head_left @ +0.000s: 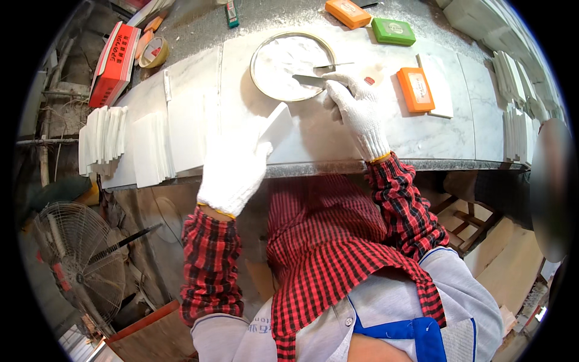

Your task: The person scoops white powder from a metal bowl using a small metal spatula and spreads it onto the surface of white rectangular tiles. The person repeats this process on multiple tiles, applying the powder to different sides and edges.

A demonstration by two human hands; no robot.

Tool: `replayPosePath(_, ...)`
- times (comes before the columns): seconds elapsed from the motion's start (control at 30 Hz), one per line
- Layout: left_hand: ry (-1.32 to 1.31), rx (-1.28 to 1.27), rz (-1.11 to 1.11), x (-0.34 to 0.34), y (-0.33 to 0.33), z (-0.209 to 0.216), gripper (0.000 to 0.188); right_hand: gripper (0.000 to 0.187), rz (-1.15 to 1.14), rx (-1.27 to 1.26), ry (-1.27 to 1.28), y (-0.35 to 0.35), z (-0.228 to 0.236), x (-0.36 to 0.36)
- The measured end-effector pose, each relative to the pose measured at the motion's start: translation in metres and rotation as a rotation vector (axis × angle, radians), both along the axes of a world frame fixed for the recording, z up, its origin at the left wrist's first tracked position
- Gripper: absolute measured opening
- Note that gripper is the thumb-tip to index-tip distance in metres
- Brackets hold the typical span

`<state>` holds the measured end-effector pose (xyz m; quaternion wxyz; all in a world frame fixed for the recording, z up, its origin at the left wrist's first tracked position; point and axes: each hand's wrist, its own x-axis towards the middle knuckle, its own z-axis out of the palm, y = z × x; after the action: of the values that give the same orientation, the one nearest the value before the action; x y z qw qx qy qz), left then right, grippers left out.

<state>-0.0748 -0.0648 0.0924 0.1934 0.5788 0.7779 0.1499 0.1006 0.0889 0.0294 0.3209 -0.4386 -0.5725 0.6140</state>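
Note:
My left hand, in a white knit glove, grips a small flat white tile that stands tilted over the table. White-gloved too, my right hand has its fingers closed around a flat-bladed scraper; the handle is hidden in the glove. The blade reaches over the near right rim of a round tin and into white paste. A thin dark tool lies across the tin's right rim, just beyond my right fingers.
Stacked white tiles line the left edge; more tile stacks stand at the right. An orange box rests beside a white tile right of my hand. Farther back are a green box and an orange box. A fan stands lower left.

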Motion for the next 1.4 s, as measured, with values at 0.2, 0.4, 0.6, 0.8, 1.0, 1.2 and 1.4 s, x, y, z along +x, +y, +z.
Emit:
replayPosePath(0.2, 0.180, -0.051, -0.164, -0.024, 0.032, 0.040, 0.031, 0.023, -0.049, 0.011, 0.039, 0.011, 0.008, -0.001)
replayPosePath(0.4, 0.280, -0.089, -0.215, -0.033, 0.048, 0.053, 0.027, 0.023, -0.019, -0.062, 0.142, 0.011, -0.001, -0.004)
replayPosePath(0.6, 0.311, -0.173, -0.266, -0.039, 0.061, 0.055, 0.027, 0.024, -0.083, -0.240, 0.283, 0.008, 0.044, 0.005)
replayPosePath(0.8, 0.383, -0.214, -0.371, -0.049, 0.075, 0.055, 0.030, 0.024, -0.002, -0.113, 0.292, -0.003, 0.056, -0.011)
replayPosePath(1.0, 0.447, -0.383, -0.411, -0.044, 0.094, 0.063, 0.030, 0.022, -0.082, -0.027, 0.148, 0.007, 0.036, -0.003)
replayPosePath(1.2, 0.424, -0.333, -0.447, -0.051, 0.095, 0.065, 0.030, 0.018, -0.116, 0.485, -0.041, 0.004, 0.008, 0.003)
replayPosePath(1.4, 0.443, -0.276, -0.469, -0.034, 0.072, 0.062, 0.032, 0.019, 0.057, 0.795, -0.302, 0.009, 0.009, 0.013)
